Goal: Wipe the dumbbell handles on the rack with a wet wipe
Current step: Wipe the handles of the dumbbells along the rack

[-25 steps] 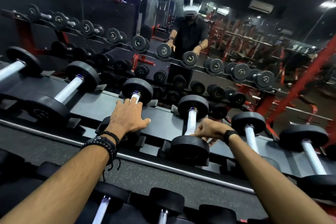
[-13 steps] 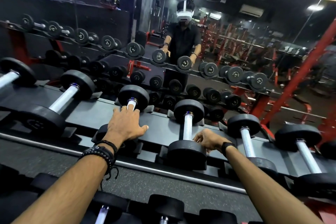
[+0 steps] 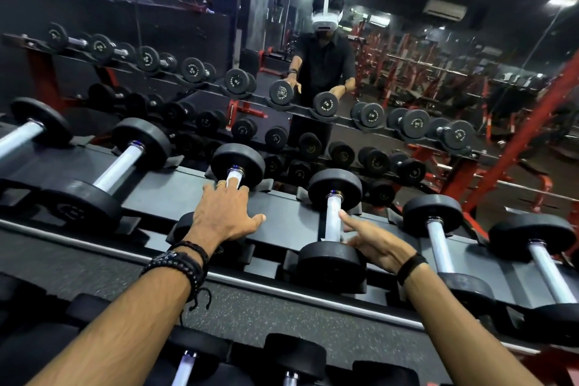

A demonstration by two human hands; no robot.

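Black dumbbells with pale metal handles lie in a row on the dark rack (image 3: 166, 194). My left hand (image 3: 224, 213) lies flat over the handle of one dumbbell (image 3: 237, 164), fingers stretched along the bar and thumb spread to the right. My right hand (image 3: 377, 244) sits beside the neighbouring dumbbell (image 3: 333, 263), fingers loosely extended, the index fingertip touching its handle (image 3: 332, 216) from the right. No wet wipe shows in either hand; whatever lies under the left palm is hidden.
More dumbbells (image 3: 438, 238) continue to the right and to the left (image 3: 119, 166). A lower tier of dumbbells (image 3: 294, 354) sits near my arms. Behind the rack a mirror (image 3: 438, 41) reflects the gym. A red frame post (image 3: 517, 141) rises at right.
My right hand has uncurled from beside the middle handle; its fingers now stretch out. My left hand has stayed on its dumbbell. The view has shifted slightly.
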